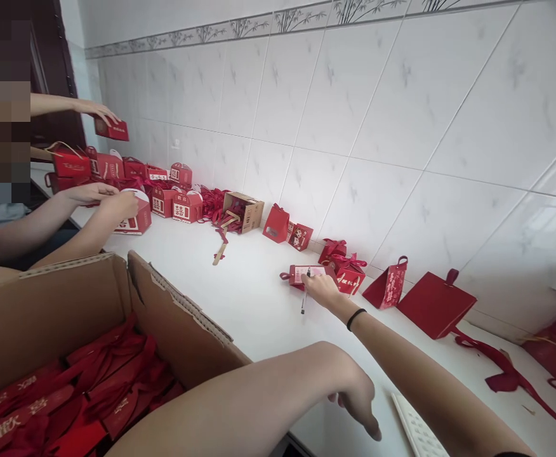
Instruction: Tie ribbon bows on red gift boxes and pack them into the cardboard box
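My right hand, a black band on its wrist, reaches out over the white table. Its fingers are closed on a clear-barrelled pen with a black end. Under these fingers lies a small red box with a pale pink paper on top and a ribbon loop at its left end. My left hand hangs bent at the wrist over the table's near edge, with a finger stretched downward. Nothing shows in it; its other fingers are partly hidden. A white keyboard-like object lies close by.
A large cardboard carton of red boxes stands at left. Red gift boxes and a small carton of ribbons line the wall. Red bags and a loose ribbon lie right. Co-workers' hands handle boxes at left.
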Motion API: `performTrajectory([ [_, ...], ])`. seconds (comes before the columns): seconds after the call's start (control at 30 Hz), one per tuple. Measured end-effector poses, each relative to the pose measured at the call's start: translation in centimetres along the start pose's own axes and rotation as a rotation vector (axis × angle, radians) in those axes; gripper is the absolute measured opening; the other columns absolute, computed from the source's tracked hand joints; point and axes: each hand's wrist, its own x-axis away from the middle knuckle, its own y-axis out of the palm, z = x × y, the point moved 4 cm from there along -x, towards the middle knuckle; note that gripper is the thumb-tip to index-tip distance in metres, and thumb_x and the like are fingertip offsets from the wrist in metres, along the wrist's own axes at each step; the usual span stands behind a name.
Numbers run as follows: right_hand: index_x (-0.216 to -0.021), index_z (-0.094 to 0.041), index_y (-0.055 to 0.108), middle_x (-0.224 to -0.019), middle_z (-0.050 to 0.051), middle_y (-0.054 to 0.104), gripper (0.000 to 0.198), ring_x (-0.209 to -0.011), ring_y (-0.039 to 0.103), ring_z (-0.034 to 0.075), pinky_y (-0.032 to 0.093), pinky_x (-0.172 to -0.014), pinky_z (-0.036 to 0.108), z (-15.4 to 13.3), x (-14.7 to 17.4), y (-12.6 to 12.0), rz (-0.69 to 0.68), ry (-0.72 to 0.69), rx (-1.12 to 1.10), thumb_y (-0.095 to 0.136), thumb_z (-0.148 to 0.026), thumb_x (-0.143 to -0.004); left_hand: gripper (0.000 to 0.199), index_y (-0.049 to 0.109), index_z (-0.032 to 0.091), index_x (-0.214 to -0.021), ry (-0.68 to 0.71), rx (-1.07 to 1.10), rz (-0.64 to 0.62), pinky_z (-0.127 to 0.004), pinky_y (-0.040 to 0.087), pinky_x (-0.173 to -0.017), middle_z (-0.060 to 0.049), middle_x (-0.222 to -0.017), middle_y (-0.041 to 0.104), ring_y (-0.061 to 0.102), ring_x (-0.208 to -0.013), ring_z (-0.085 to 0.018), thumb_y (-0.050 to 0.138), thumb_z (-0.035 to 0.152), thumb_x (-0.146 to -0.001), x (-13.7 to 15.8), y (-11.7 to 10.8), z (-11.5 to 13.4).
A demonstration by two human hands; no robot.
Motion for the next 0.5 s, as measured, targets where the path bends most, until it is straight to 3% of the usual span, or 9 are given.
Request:
performTrajectory([
  [0.13,-0.096,-0.012,0.05,-0.072,0.004,0.056,0.007,-0.065,0.057,0.019,0.042,-0.057,0.026,3.0,2.9,-2.5,0.171,0.099,-0.162,0.046,-0.013,-0.091,0.048,0.06,0.014,-0.115,-0.018,0.022,0.03,-0.039,0.05,-0.072,-0.014,-0.109,0.065,0.064,-0.085,-0.029,0.062,0.034,-0.071,-0.3,-0.1,-0.5],
  [0.23,-0.085,-0.017,0.042,-0.066,0.001,0.052,0.004,-0.059,0.054,0.017,0.039,-0.054,0.024,4.8,6.0,-3.4,0.301,0.126,-0.328,0.044,-0.017,-0.089,0.042,0.063,0.014,-0.108,-0.034,-0.013,0.041,-0.034,0.05,-0.069,-0.013,-0.102,0.067,0.065,-0.082,-0.026,0.061,0.033,-0.071,-0.3,-0.2,-0.7],
  [0.4,-0.073,-0.022,0.026,-0.061,-0.003,0.047,0.017,-0.051,0.046,0.014,0.037,-0.049,0.021,4.7,11.6,-2.2,0.409,0.029,-0.572,0.041,-0.022,-0.08,0.027,0.067,0.019,-0.073,-0.022,-0.001,0.205,-0.029,0.047,-0.059,-0.006,-0.069,0.067,0.062,-0.069,-0.023,0.063,0.043,-0.062,-0.2,-0.4,-1.0],
  [0.5,-0.072,-0.022,0.023,-0.06,-0.003,0.045,0.015,-0.049,0.041,0.013,0.034,-0.046,0.021,4.7,14.3,-1.3,0.473,0.012,-0.677,0.037,-0.023,-0.078,0.026,0.062,0.018,-0.059,-0.082,-0.025,0.299,-0.031,0.047,-0.057,-0.006,-0.06,0.062,0.061,-0.064,-0.025,0.062,0.045,-0.061,0.1,-0.5,-1.6],
])
